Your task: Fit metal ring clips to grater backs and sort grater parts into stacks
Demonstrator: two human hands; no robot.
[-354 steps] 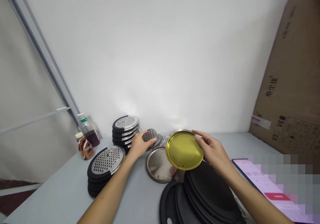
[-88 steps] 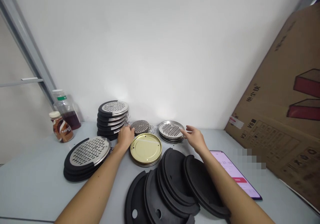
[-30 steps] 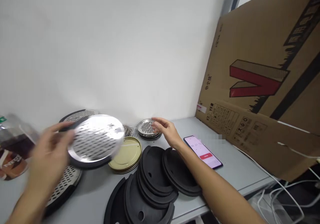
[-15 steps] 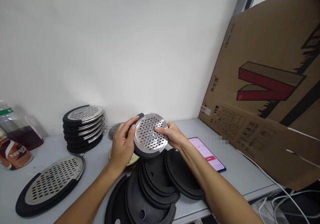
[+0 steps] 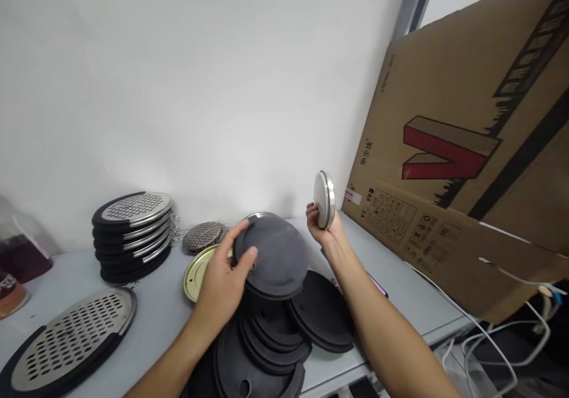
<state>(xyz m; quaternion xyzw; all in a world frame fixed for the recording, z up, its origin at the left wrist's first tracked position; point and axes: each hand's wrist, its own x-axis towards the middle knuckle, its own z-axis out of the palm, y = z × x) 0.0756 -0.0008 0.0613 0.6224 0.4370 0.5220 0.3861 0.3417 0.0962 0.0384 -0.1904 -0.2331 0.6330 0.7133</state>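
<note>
Between the fingers of the left hand (image 5: 224,275), a black disc (image 5: 274,259) is pinched at its left edge, its broad face tilted toward the camera. Off to its right and a little higher, the right hand (image 5: 328,232) has its fingers curled around the lower edge of a silver disc (image 5: 325,199), held upright and seen nearly edge-on. Directly below the black disc lies a spread of black dish-like pieces (image 5: 262,368), shallow and overlapping on the grey surface (image 5: 155,321). Left of these, a gold-coloured disc (image 5: 195,276) is partly hidden by the left hand, with dark perforated discs (image 5: 203,236) near it. Farther left stands a stack of black-rimmed graters (image 5: 136,232), and nearer the camera lies a larger-looking grater (image 5: 73,333). At the left edge, a clear bottle (image 5: 11,223) holds dark red liquid (image 5: 22,257); the brown jar (image 5: 9,294) before it is cut off, its contents impossible to tell. On the right leans a cardboard box (image 5: 391,149).
</note>
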